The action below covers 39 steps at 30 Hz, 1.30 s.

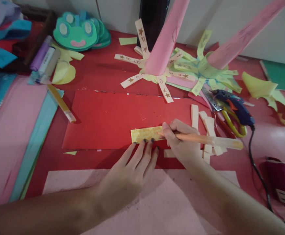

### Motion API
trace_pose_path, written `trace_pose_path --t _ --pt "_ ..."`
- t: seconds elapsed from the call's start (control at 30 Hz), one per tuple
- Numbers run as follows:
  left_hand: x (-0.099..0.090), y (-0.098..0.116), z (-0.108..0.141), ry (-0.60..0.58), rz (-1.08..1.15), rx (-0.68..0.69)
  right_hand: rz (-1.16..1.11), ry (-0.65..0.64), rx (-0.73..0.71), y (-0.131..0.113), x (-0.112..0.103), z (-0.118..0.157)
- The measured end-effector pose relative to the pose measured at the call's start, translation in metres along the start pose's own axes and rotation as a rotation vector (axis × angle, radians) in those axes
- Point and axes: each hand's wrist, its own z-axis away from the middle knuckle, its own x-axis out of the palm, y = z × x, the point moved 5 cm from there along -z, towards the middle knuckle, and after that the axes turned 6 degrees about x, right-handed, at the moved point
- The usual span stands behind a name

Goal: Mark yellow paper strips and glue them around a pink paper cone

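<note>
My right hand (pixel 181 138) grips an orange pen (pixel 198 138), its tip on a yellow paper strip (pixel 140 133) covered in faint orange marks. With fingers spread flat, my left hand (pixel 137 160) presses on the strip's lower edge. Beneath the strip lies a red sheet (pixel 98 120). Cream paper strips (pixel 208 127) lie in a loose pile right of my right hand. Another pen with a yellow barrel (pixel 60 102) rests at the sheet's left edge.
Behind the sheet stand two pink paper cones (pixel 164 42) with strips fanned round their bases. At right are a glue gun (pixel 238 106), yellow-handled scissors (pixel 233 122) and a purple box (pixel 283 182). Green frog cutouts (pixel 76 32), markers (pixel 43 60) and coloured sheets (pixel 20 124) lie at left.
</note>
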Motion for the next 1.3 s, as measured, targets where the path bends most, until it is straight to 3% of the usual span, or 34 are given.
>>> trace_pose_path --t 0.53,0.77,0.97,1.3 --pt "0.0 0.001 -0.001 0.02 -0.007 -0.003 -0.07 -0.016 0.068 0.003 0.0 0.0" --pt "-0.002 -0.001 -0.001 0.031 0.003 -0.009 0.004 0.007 -0.02 0.0 0.0 0.001" --pt "0.0 0.0 -0.001 0.034 -0.002 -0.006 -0.183 -0.009 0.09 0.01 -0.001 0.0" --pt "-0.001 -0.001 -0.001 0.04 -0.003 -0.015 -0.117 -0.002 0.106 0.007 0.0 -0.001"
